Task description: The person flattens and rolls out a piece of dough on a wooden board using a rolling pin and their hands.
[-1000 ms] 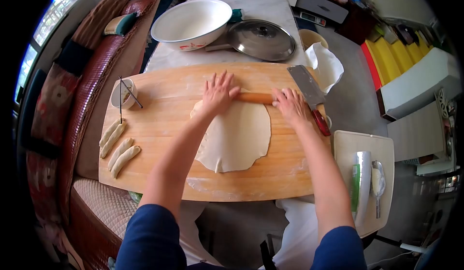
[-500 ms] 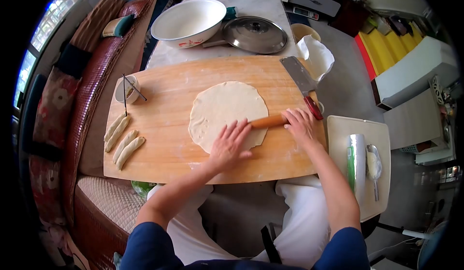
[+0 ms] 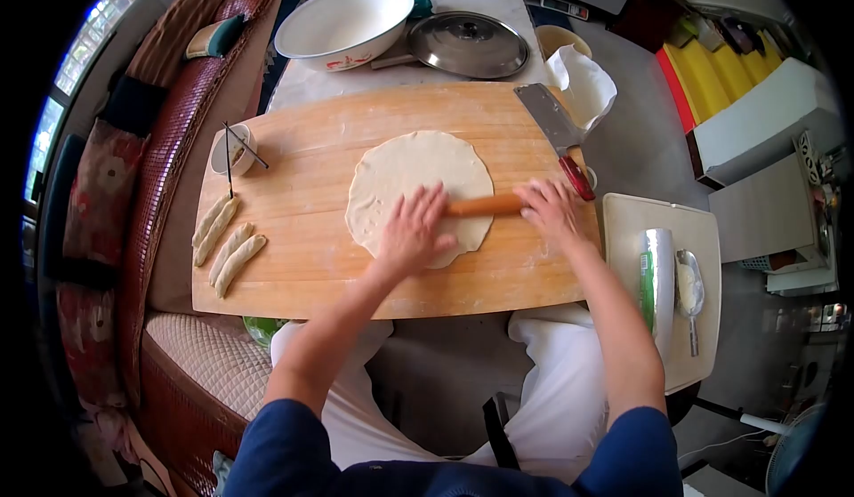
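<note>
A thin round sheet of dough (image 3: 384,170) lies on the wooden board (image 3: 302,257). Across its right part runs a wooden rolling pin (image 3: 485,205), nearly level from side to side. My left hand (image 3: 414,228) presses on the pin's left end over the dough, its fingers long and slightly spread, and covers that end. At the pin's right end, beside the dough, my right hand (image 3: 553,214) is closed over it with bent fingers. A cleaver (image 3: 547,115) with a red handle lies just beyond my right hand.
Several dough strips (image 3: 238,257) and a small bowl (image 3: 233,157) with chopsticks (image 3: 229,172) are at the board's left. Behind stand a white basin (image 3: 347,30) and a pan lid (image 3: 467,45). A side tray (image 3: 623,217) holds a plastic-wrap roll (image 3: 656,279) and a scoop (image 3: 688,288).
The whole view has shifted slightly, so the board sits higher. My left hand has slid forward a little over the pin and dough. The right hand stays at the pin's right end.
</note>
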Available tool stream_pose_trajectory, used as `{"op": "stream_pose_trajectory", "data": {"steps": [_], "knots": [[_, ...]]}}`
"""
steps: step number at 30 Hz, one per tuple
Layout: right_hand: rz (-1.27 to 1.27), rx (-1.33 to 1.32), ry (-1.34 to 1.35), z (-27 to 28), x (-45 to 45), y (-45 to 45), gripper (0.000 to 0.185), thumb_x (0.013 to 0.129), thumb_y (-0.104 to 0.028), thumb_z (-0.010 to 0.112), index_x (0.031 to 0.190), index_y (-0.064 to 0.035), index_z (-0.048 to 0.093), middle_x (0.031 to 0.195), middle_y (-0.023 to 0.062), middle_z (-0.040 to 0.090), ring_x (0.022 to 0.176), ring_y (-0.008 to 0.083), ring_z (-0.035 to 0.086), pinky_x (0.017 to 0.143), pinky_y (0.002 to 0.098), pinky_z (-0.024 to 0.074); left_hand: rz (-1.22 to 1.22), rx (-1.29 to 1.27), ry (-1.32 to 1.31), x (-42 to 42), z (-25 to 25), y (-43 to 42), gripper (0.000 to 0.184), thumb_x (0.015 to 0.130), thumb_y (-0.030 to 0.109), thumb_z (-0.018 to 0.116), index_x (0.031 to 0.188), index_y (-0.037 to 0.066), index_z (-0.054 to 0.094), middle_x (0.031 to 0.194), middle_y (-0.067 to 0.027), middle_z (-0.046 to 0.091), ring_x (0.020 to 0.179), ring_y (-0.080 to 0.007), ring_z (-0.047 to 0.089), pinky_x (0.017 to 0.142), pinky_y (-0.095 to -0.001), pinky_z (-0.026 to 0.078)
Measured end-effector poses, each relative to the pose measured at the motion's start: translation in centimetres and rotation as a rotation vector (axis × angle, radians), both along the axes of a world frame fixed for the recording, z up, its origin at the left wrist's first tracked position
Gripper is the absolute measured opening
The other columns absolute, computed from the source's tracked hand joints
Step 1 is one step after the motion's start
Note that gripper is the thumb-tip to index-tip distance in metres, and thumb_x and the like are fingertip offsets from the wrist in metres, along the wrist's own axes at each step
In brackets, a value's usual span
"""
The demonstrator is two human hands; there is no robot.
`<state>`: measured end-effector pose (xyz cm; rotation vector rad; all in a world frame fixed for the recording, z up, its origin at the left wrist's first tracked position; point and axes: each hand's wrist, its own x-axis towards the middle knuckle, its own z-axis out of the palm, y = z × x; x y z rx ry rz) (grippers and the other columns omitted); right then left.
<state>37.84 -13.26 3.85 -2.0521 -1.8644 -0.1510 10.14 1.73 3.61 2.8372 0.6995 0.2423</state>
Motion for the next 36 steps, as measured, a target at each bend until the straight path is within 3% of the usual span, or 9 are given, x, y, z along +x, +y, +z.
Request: {"op": "stream_pose_trajectory", "data": {"steps": [4,8,14,20,23,25,27,30,36], "knots": [[0.055,-0.066,0.063,0.9,-1.5,-4.7,0.05,0.076,-0.01,0.078,0.122,-0.0223,0.064,0.112,0.0022,0.058,0.11,0.0246,0.054,0.093,0.0429,0.0411,-0.143,-0.126,0.02,-4.3,2.4,-6.7,0.096,0.082,0.053,0.067,0.158,0.009,0.026,0.164,-0.0083,0.028,0.149,-0.0314,0.029,0.12,-0.051,0.024],[0.121,-0.039,0.102,2.8,-1.7,-2.2,0.053,0.072,-0.006,0.08,0.12,-0.0208,0.065,0.107,0.0032,0.059,0.107,0.0251,0.055,0.093,0.042,0.0407,-0.066,-0.092,-0.016,-3.9,1.5,-4.8,0.091,0.086,0.051,0.065,0.157,0.01,0.027,0.164,-0.0073,0.027,0.15,-0.0315,0.026,0.121,-0.0511,0.023],[0.119,0.024,0.14,0.4,-3.4,0.9,0.055,0.071,-0.007,0.081,0.122,-0.0208,0.065,0.104,0.0027,0.058,0.107,0.0246,0.054,0.093,0.0416,0.0413,0.069,-0.004,-0.022,-2.7,0.1,0.1,0.086,0.086,0.047,0.067,0.155,0.01,0.032,0.163,-0.0055,0.029,0.149,-0.0297,0.028,0.12,-0.0492,0.025],[0.127,-0.048,0.104,0.9,-5.9,-6.1,0.057,0.071,-0.008,0.081,0.124,-0.0231,0.065,0.102,0.0005,0.058,0.104,0.0228,0.056,0.09,0.0409,0.0429,-0.154,-0.127,0.03,-8.1,2.4,-7.9,0.095,0.084,0.052,0.068,0.158,0.011,0.025,0.164,-0.0066,0.028,0.149,-0.0311,0.029,0.121,-0.0488,0.024],[0.176,-0.034,0.116,1.5,-5.5,-5.6,0.055,0.073,-0.007,0.079,0.124,-0.0226,0.065,0.101,0.0006,0.058,0.102,0.0237,0.057,0.089,0.0401,0.0437,-0.153,-0.156,0.008,-8.2,2.3,-7.2,0.094,0.082,0.051,0.069,0.156,0.009,0.029,0.163,-0.0091,0.029,0.149,-0.0315,0.029,0.122,-0.0475,0.022],[0.174,-0.013,0.114,2.3,-5.5,-3.2,0.055,0.073,-0.005,0.078,0.124,-0.022,0.065,0.101,0.0012,0.059,0.102,0.0244,0.057,0.09,0.0404,0.044,-0.027,-0.052,-0.018,-6.6,2.1,-4.1,0.088,0.084,0.041,0.071,0.155,0.009,0.031,0.163,-0.0054,0.03,0.149,-0.0307,0.028,0.122,-0.0476,0.023],[0.141,0.008,0.146,1.5,-5.9,-1.0,0.052,0.075,-0.005,0.076,0.124,-0.0207,0.065,0.103,0.002,0.058,0.105,0.0256,0.056,0.091,0.0413,0.0441,0.049,0.016,-0.049,-5.0,1.5,-0.7,0.087,0.084,0.041,0.07,0.155,0.01,0.031,0.162,-0.0042,0.031,0.149,-0.0304,0.028,0.121,-0.0486,0.025],[0.096,-0.004,0.165,-0.1,-6.5,0.1,0.052,0.075,-0.008,0.076,0.124,-0.0203,0.065,0.108,0.0015,0.057,0.108,0.0247,0.055,0.092,0.0418,0.0441,0.048,0.062,-0.042,-4.9,0.3,0.3,0.087,0.084,0.042,0.07,0.155,0.01,0.032,0.162,-0.0051,0.031,0.149,-0.0313,0.028,0.12,-0.0496,0.026],[0.056,-0.079,0.148,2.5,-10.5,-6.9,0.052,0.075,-0.009,0.077,0.124,-0.0216,0.066,0.106,0.0008,0.057,0.105,0.023,0.056,0.089,0.0412,0.0456,-0.147,-0.055,0.035,-10.8,2.8,-6.9,0.092,0.084,0.061,0.06,0.155,0.01,0.032,0.161,-0.0077,0.033,0.149,-0.0336,0.028,0.12,-0.0515,0.024]]}}
